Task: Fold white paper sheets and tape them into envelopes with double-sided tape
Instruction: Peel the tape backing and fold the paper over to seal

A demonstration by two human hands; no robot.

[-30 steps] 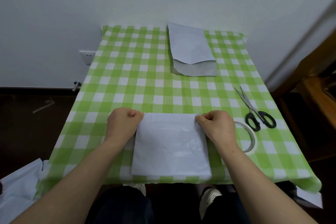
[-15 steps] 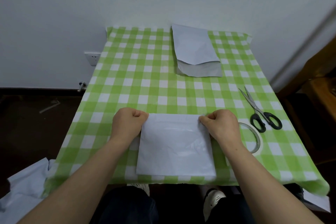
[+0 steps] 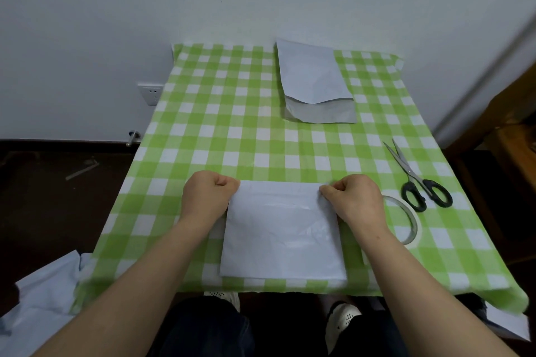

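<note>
A folded white paper sheet (image 3: pixel 282 238) lies flat near the front edge of the green checked table (image 3: pixel 226 130). My left hand (image 3: pixel 207 197) is a closed fist pressing on the sheet's far left corner. My right hand (image 3: pixel 352 200) is also fisted, pinching or pressing the far right corner. A roll of double-sided tape (image 3: pixel 406 219) lies just right of my right wrist, partly hidden by it. A finished white envelope stack (image 3: pixel 314 84) rests at the far middle of the table.
Black-handled scissors (image 3: pixel 417 180) lie at the right, beyond the tape. Loose white paper (image 3: pixel 43 301) sits on the floor at lower left, and more at lower right. A wooden piece of furniture (image 3: pixel 510 130) stands right of the table. The white wall is behind.
Both fists stay on the sheet's far corners; the sheet has not moved. The view shifted slightly.
</note>
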